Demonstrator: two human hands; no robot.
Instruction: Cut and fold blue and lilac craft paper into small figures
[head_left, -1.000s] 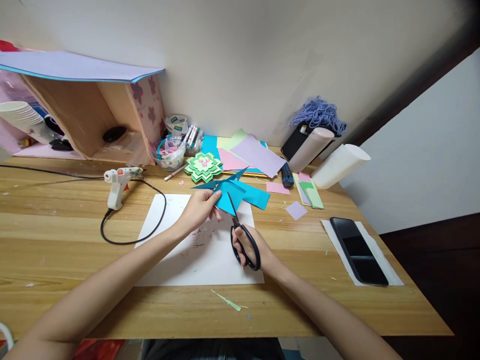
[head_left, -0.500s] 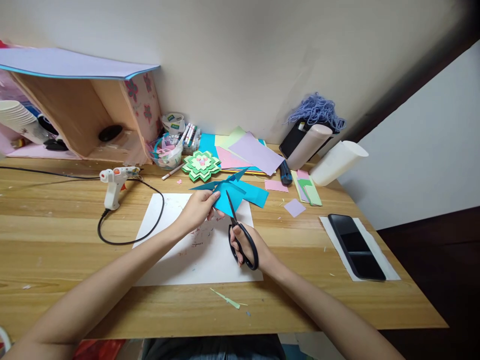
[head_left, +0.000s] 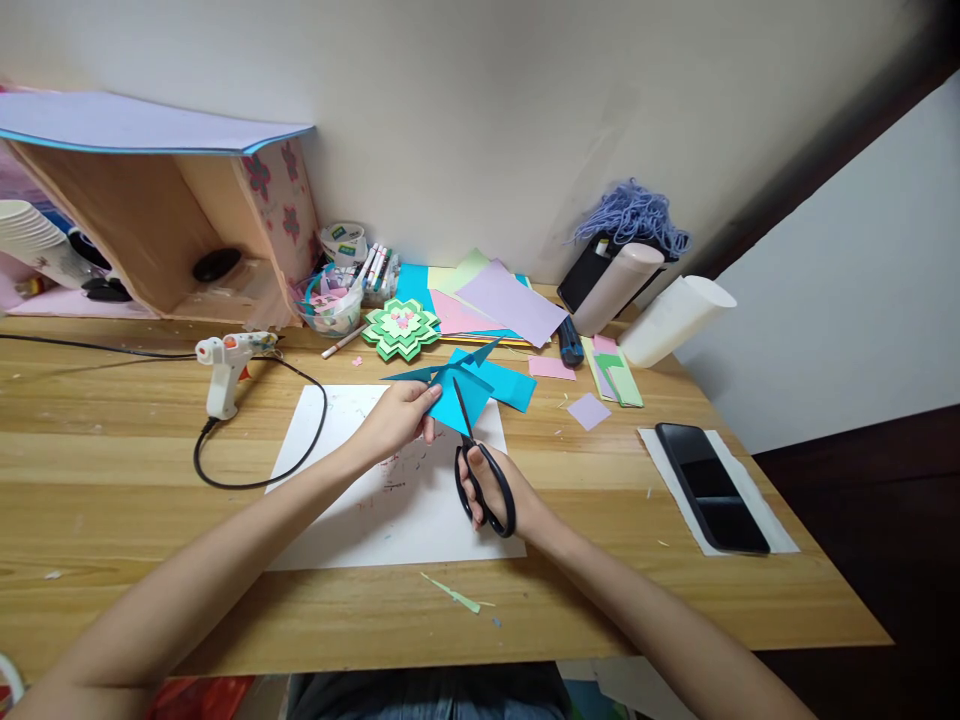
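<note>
My left hand (head_left: 401, 418) pinches a folded piece of blue paper (head_left: 454, 402) with pointed, cut flaps spreading from its top. My right hand (head_left: 491, 487) has its fingers through the handles of black scissors (head_left: 504, 515). One scissor blade lies over the face of the blue paper; the other blade is largely hidden by it. Both hands are above a white sheet (head_left: 337, 530) with small coloured marks. Behind the held paper lies a blue paper strip (head_left: 514, 388). A layered green paper flower (head_left: 400, 330) with a pink middle rests just beyond my left hand.
On the left, a white glue gun (head_left: 223, 375) stands with its black cord looped on the table. A cardboard box (head_left: 217, 220), a tub of scraps (head_left: 330, 305) and coloured papers (head_left: 512, 303) line the wall. A phone (head_left: 712, 488) lies at right, near paper rolls (head_left: 679, 320).
The blue paper has tilted slightly in my left hand, and its lower corner has shifted a little to the right. The scissors stay at the paper with almost no movement.
</note>
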